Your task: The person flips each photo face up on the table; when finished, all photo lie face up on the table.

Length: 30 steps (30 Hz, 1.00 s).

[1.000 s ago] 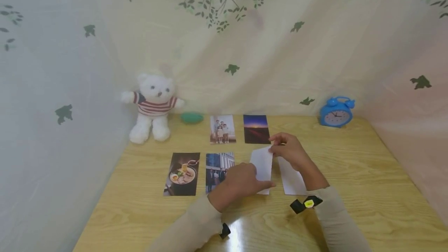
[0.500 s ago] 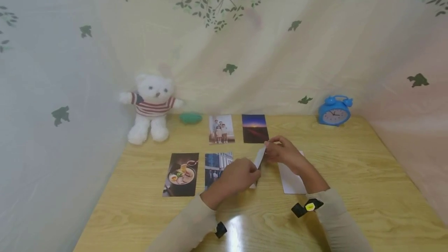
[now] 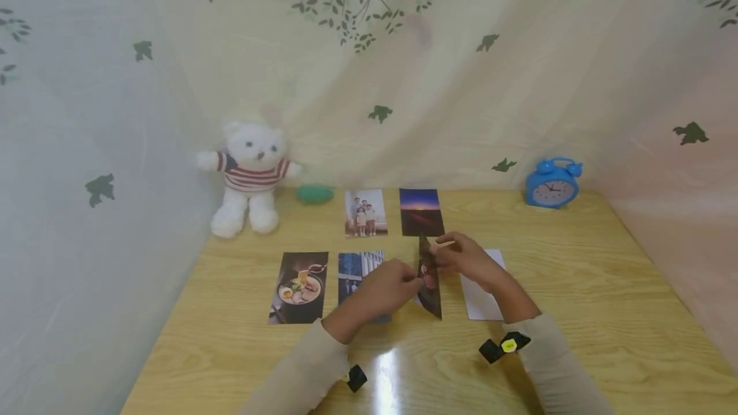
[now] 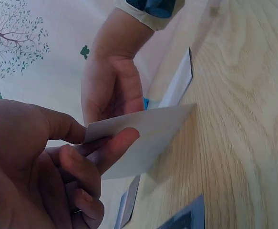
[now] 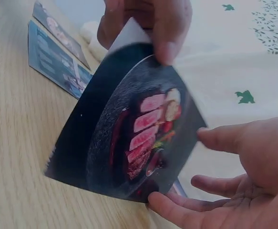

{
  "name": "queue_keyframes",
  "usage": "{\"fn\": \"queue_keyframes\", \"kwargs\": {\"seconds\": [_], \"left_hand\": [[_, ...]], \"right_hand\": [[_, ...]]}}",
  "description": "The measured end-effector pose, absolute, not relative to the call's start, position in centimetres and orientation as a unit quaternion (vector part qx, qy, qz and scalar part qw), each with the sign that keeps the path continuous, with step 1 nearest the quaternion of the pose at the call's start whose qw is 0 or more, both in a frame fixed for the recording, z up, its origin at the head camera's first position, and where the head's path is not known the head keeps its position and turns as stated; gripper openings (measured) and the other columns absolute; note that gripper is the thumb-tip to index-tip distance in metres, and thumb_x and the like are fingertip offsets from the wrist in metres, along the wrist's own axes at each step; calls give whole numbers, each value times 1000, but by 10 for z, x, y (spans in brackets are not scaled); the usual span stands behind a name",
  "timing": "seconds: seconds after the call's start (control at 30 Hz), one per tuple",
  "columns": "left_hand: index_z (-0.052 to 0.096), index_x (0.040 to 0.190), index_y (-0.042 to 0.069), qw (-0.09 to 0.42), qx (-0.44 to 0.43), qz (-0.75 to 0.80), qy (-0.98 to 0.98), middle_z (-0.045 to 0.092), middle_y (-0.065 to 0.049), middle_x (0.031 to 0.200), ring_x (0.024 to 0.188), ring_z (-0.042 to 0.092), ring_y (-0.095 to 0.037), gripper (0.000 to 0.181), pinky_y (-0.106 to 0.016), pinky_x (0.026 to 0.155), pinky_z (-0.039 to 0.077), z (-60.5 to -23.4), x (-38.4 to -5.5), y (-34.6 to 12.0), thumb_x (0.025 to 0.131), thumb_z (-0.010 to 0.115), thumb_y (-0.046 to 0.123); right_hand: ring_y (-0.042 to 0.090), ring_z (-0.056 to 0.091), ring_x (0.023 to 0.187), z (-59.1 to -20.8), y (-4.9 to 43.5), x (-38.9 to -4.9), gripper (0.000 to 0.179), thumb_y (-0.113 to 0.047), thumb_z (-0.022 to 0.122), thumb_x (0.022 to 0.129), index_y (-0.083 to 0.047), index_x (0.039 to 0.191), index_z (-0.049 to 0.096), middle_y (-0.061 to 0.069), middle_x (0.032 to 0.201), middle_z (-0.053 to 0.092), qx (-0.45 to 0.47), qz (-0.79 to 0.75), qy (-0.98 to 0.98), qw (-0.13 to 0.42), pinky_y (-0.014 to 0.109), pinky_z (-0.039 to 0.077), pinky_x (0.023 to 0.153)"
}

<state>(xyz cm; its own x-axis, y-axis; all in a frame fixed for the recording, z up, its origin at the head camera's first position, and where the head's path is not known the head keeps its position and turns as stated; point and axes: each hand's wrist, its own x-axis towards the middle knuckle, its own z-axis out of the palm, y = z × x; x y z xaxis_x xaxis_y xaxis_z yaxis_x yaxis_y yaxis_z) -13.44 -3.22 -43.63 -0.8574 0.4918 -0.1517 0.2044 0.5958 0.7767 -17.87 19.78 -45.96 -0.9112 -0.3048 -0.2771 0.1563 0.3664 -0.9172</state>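
Observation:
A photo print of sliced meat on a dark plate (image 5: 146, 131) stands tilted on its side between both hands. The left hand (image 3: 383, 287) pinches it between thumb and fingers; its pale back (image 4: 143, 136) shows in the left wrist view. The right hand (image 3: 469, 261) holds the opposite short edge, thumb at one corner and a fingertip at the other, its remaining fingers spread. To the left lie a photo of people before a building (image 3: 352, 274), partly behind the left hand, and a noodle bowl photo (image 3: 298, 287). A white-backed print (image 3: 483, 296) lies beside the right forearm.
Behind the hands lie a family photo (image 3: 366, 213) and a sunset photo (image 3: 422, 212). A white teddy bear (image 3: 254, 175) sits at the back left beside a green oval object (image 3: 314, 194). A blue alarm clock (image 3: 552, 184) stands at the back right.
The meat photo has turned from its white back, past edge-on, so that its picture now faces right. The left hand has shifted slightly left; the right hand has moved slightly down.

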Motion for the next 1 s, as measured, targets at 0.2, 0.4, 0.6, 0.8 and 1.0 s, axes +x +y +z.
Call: {"fn": "queue_keyframes", "kwargs": {"seconds": [0.2,0.4,0.6,0.8,1.0], "left_hand": [[52,58,21,178,183,353,900,46,9,52,45,38,-8,45,-24,45,29,-442,-135,-35,102,62,29],[55,61,20,189,176,331,908,52,7,54,45,42,-11,43,-28,44,31,-463,-146,-48,102,63,33],[46,59,25,180,183,282,924,43,10,52,45,42,-11,47,-30,43,32,-496,-161,-47,101,60,40],[45,55,21,205,155,270,928,43,8,50,45,41,-13,51,-30,45,31,-467,-147,-42,99,67,35],[45,54,21,195,159,225,941,47,7,51,46,45,-12,52,-28,45,36,-467,-142,-39,99,68,33]], "right_hand": [[46,64,128,-463,198,-173,56,-24,64,106,8,148,46,34,146,54,-57,-511,835,198,49,61,98],[48,64,128,-463,185,-174,46,-19,70,101,6,138,59,33,147,56,-93,-433,878,182,46,61,92],[40,65,125,-458,182,-170,42,-22,73,99,-2,135,64,28,149,58,-90,-358,914,170,49,57,94],[42,60,124,-456,180,-166,40,-20,74,97,-1,132,66,29,147,60,-91,-341,921,163,56,51,102],[49,48,133,-457,178,-162,41,-20,77,94,-2,129,67,25,141,64,-81,-317,933,149,64,44,109]]}}
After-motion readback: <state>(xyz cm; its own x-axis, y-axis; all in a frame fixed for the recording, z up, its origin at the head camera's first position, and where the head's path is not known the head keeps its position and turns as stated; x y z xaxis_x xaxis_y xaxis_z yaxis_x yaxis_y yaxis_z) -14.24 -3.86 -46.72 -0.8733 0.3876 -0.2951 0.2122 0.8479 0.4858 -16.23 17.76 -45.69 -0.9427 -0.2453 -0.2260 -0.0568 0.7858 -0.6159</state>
